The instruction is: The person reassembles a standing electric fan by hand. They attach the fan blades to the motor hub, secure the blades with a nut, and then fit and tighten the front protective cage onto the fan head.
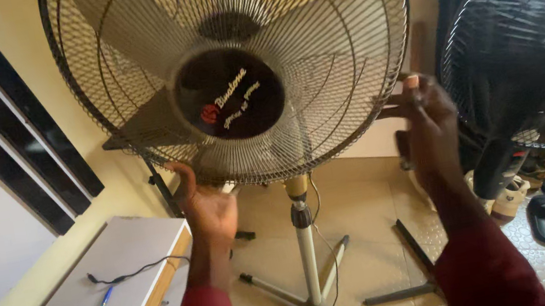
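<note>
Our two hands on the rim of a standing fan's wire guard

Our left hand (pixel 206 205) cups the lower rim of the fan guard (pixel 313 43), fingers loosely curled; our right hand (pixel 426 112) pinches its right edge; the blades sit inside, above the stand (pixel 306 243).

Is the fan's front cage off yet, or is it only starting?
Only starting, it seems. Done: nothing visible; the front grille sits on the standing fan, blades behind it. In hand: the left hand touches the grille's lower rim, the right hand its right edge. Left: the grille is not yet off. Whether any clips are undone is too small to tell.
</note>
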